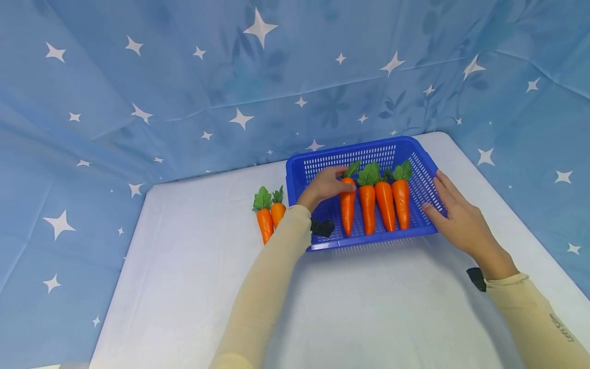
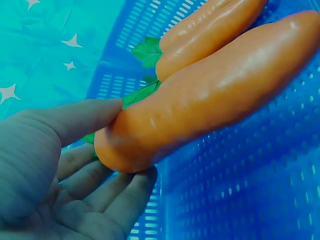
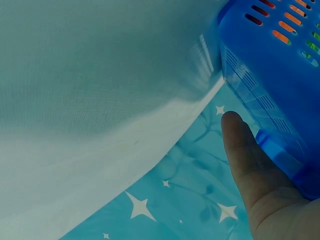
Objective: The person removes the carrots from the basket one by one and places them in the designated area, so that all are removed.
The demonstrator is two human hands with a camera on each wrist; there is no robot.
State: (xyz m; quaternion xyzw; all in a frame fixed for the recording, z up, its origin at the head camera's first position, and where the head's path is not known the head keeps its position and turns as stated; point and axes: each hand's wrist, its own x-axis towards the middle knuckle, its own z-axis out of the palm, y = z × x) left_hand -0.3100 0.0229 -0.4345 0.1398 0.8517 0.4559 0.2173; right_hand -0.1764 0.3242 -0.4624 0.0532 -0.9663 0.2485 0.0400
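In the head view a blue basket [image 1: 338, 243] holds several orange carrots with green leaves. My left hand [image 1: 325, 184] pinches the leftmost carrot [image 1: 348, 210] in it near the leafy top; in the left wrist view, thumb and fingers of the left hand [image 2: 75, 170] lie on both sides of the thick end of that carrot [image 2: 210, 90]. At the basket's right side, my right hand [image 1: 462, 220] rests on the rim with fairly straight fingers. The right wrist view shows part of the right hand [image 3: 265, 185] against the basket's outer wall [image 3: 265, 55].
Two more carrots [image 1: 265, 225] lie on the white table [image 1: 184, 266] left of the basket, partly behind the left sleeve. Behind the table hangs a blue curtain [image 1: 175, 66] with white stars.
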